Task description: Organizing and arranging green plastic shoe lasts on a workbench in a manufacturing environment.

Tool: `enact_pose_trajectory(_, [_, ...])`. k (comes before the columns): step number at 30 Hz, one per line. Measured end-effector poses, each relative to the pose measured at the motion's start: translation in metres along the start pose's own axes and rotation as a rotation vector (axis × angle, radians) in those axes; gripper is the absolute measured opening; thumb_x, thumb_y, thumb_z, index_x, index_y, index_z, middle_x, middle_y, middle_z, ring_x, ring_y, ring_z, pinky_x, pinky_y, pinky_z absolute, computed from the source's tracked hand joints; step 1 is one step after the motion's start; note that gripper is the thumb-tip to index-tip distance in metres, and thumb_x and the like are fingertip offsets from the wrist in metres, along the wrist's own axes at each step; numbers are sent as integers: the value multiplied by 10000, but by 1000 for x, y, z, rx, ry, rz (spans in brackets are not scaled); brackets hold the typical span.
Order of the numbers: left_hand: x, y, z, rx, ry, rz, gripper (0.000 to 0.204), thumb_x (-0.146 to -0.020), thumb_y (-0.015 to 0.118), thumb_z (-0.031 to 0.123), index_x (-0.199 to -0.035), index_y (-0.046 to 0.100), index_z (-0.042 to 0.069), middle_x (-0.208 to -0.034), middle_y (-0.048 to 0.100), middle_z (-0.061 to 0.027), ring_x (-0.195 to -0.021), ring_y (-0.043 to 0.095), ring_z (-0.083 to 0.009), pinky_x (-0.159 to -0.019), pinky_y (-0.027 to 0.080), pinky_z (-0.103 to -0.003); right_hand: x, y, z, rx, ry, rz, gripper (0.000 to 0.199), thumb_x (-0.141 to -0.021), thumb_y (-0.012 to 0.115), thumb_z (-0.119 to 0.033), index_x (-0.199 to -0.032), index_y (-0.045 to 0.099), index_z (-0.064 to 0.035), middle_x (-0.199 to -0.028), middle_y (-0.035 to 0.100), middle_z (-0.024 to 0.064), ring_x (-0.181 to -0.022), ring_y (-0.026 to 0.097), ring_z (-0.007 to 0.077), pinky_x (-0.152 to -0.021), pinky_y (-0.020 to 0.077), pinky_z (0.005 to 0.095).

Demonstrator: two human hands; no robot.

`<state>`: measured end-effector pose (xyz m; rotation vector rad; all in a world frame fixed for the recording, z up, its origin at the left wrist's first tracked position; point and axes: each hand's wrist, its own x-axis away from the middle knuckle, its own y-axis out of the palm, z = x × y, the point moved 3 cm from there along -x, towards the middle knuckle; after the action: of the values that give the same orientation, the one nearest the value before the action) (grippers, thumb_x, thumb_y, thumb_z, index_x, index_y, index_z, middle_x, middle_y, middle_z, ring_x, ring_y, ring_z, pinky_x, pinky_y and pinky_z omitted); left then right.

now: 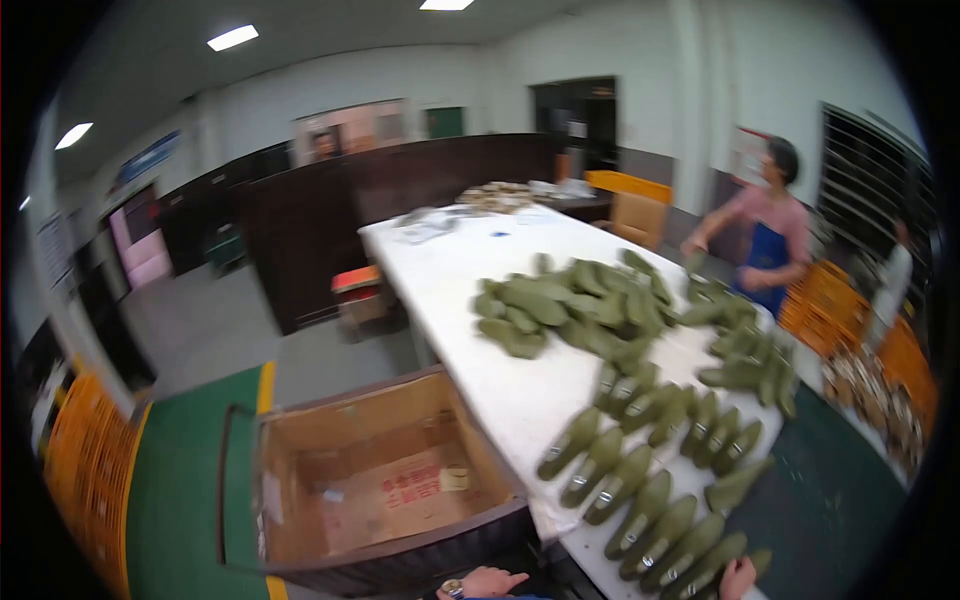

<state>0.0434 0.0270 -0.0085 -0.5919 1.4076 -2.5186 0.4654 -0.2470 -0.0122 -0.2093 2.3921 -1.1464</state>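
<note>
Rows of olive-green, shoe-shaped pieces that look like shoe lasts [620, 482] lie side by side on the near end of the white table [450, 300], most with a small shiny mark on top. My right hand [738, 577] is at the near row, its fingers closed around the end of a shoe last; the lower picture edge cuts it off. At the bottom centre, beside the table's near corner, my left hand [490, 581] is empty with its forefinger stretched out. A watch [453, 588] sits on that wrist. Farther up the table is a loose heap of lasts [580, 300].
A large cart lined with cardboard [350, 490] stands left of the table. Across the table, a person in a blue apron [768, 225] touches the green pieces. Orange crates [835, 305] are at right, more orange crates [90, 470] at left. A dark partition [400, 180] stands behind.
</note>
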Motion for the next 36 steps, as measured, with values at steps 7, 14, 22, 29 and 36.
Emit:
enact_pose_trajectory(7, [-8,-24,20,86,54,-71,485,-814,519,226,-1275,458,90,-927,605,-192,-858,598,-356,-719,488,-430,-17,20,-3,10,26,101,160,-746,584,-145,-681,629,-5,-659,614,187,-629,596,365,-614,478,443])
enact_pose_trajectory(14, [-21,-9,33,118,121,-155,476,-810,498,201,-1271,463,89,-941,607,-183,-877,597,-344,-735,486,-420,-3,5,-2,-14,95,85,150,-757,581,-135,-705,640,-7,-674,623,179,-648,610,344,-627,486,423])
enact_pose_trajectory(22, [-6,-4,60,61,99,-93,416,-767,566,254,-1144,556,78,-921,597,-170,-861,586,-328,-714,483,-417,1,3,-10,-88,129,55,138,-759,587,-132,-724,648,-14,-669,625,161,-640,610,327,-629,484,416])
enact_pose_trajectory(29, [-12,33,77,-65,106,-286,577,-856,543,332,-1352,347,111,-1080,590,-209,-974,586,-334,-808,484,-400,-1,7,-9,-44,73,54,132,-755,588,-152,-714,645,-41,-685,621,142,-689,591,321,-643,468,424])
enact_pose_trajectory(36, [-61,-16,121,-86,323,-49,500,-799,596,324,-1219,487,75,-968,611,-197,-918,586,-359,-785,487,-422,-5,1,-4,-90,38,110,122,-752,582,-150,-705,643,-56,-697,621,134,-695,578,317,-657,458,414])
